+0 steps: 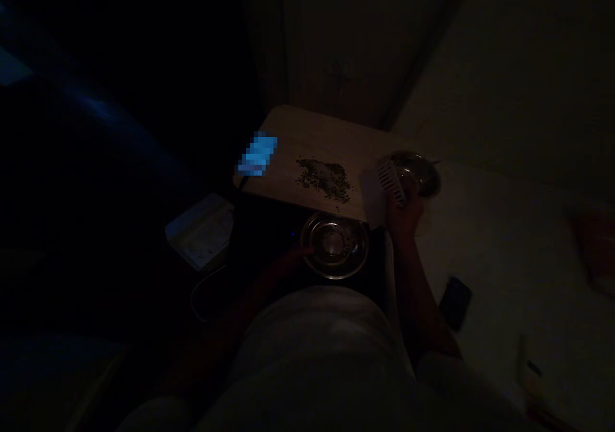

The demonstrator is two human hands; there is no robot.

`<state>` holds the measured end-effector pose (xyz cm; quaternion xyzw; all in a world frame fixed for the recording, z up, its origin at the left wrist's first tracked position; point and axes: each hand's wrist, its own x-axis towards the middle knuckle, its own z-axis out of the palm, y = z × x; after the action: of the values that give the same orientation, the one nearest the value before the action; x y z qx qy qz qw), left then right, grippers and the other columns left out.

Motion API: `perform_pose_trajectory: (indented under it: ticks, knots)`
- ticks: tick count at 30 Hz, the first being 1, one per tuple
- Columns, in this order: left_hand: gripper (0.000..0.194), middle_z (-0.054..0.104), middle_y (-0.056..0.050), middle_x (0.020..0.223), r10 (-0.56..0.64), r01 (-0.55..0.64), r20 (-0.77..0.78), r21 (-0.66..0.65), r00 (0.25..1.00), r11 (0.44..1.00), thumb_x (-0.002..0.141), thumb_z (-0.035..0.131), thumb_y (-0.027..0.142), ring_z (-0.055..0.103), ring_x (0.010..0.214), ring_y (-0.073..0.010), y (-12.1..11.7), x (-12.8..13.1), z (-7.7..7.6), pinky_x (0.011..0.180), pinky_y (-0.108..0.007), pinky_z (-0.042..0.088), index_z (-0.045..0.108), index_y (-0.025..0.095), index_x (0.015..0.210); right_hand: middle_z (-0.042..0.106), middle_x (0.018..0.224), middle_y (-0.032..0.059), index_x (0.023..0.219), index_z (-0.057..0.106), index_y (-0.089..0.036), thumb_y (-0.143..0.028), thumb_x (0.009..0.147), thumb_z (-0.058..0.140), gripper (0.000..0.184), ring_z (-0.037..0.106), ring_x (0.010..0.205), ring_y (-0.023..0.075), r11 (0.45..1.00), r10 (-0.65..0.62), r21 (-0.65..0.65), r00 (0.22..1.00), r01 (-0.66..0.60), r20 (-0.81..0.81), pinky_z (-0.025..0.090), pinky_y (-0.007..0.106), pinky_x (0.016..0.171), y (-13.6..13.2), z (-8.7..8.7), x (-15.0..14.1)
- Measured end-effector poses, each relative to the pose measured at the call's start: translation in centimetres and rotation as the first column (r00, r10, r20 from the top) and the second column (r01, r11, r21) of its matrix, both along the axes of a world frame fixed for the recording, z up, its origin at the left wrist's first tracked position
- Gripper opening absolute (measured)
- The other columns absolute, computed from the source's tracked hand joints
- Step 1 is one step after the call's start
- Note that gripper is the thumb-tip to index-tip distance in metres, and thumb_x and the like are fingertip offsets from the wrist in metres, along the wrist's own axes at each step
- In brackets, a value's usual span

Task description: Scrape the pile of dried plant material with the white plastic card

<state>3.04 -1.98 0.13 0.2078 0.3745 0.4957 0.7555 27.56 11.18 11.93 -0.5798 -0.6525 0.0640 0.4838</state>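
Note:
The scene is very dark. My left hand (294, 259) is at the left rim of a round metal bowl (335, 273), with a finger or thumb over the edge; the rest of its fingers are hidden. Small bits lie in the bowl, just below the board's near edge. My right hand (404, 219) is closed around a white, flat thing with a comb-like row of slots (391, 181), held over the board's right end. Beyond it is a second metal bowl (427, 174). A heap of small dark bits (324, 179) is spread on the wooden board (307, 124).
A lit, blurred-out screen (258, 154) rests at the board's left end. A pale tray or box (202, 230) stands lower left. On the light surface to the right lie a dark phone-like object (455, 304) and a reddish thing (596, 249).

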Motion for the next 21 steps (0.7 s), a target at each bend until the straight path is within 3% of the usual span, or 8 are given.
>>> perform_pose_trajectory:
  ticks: [7,16,21]
  knots:
    - [0.067,0.062,-0.012,0.131,-0.002,0.0,0.029,0.053,1.0,0.999,0.066,0.077,0.019,0.046,0.131,-0.037,0.0,0.1,0.1,0.109,-0.051,0.035,0.058,0.018,0.13,0.065,0.079,0.0074,0.091,0.062,-0.016,-0.038,0.079,0.061,0.026,0.059,0.071,0.0209,0.994,-0.106,0.013,0.993,0.107,-0.045,0.047,0.035,0.068,-1.5,-0.6,1.2]
    - [0.064,0.063,-0.012,0.131,-0.006,0.005,0.009,0.052,1.0,0.999,0.067,0.078,0.022,0.047,0.13,-0.037,0.0,0.1,-0.5,0.108,-0.05,0.036,0.06,0.019,0.128,0.068,0.088,0.006,0.088,0.063,-0.018,-0.035,0.08,0.06,0.019,0.061,0.08,0.0206,0.994,0.105,-0.003,0.994,-0.105,-0.026,0.048,0.034,0.076,1.0,0.7,-0.3]
    - [0.065,0.062,-0.012,0.131,-0.008,0.008,-0.017,0.026,1.0,1.0,0.067,0.078,0.021,0.048,0.129,-0.0369,0.0,-0.1,-1.1,0.109,-0.052,0.034,0.058,0.018,0.129,0.066,0.081,0.0033,0.086,0.063,-0.019,-0.037,0.082,0.058,0.018,0.06,0.074,0.0188,0.981,0.184,-0.056,0.983,-0.184,-0.006,0.047,0.031,0.068,0.2,1.2,-0.6]
